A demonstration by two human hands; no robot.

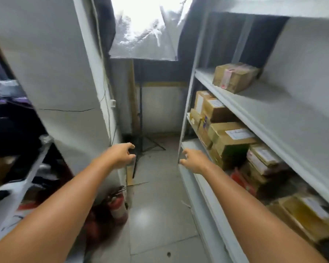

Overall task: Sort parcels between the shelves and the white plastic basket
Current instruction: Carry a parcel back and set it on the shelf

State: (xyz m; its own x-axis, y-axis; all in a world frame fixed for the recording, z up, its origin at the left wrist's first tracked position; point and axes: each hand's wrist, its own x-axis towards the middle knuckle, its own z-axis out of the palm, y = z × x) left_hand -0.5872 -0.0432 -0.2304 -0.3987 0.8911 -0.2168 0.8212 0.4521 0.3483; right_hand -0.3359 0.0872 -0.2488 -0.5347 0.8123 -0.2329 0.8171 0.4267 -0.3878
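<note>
I stand in a narrow aisle with both arms stretched forward. My left hand [122, 155] hangs in the air with loosely curled fingers and holds nothing. My right hand [195, 161] is also empty, fingers loosely bent, close to the front post of the white shelves [235, 103] on the right. One cardboard parcel [235, 76] lies alone on an upper shelf. Several cardboard parcels [230, 139] with white labels are stacked on the shelf below. A yellowish parcel [310, 215] sits nearer to me. No white plastic basket is in view.
A white panel [55, 73] walls the aisle on the left, with a cluttered rack [27, 168] beside it. Red fire extinguishers [116, 205] stand on the floor at its foot. A black tripod stand [141, 130] and a bright covered window close the far end.
</note>
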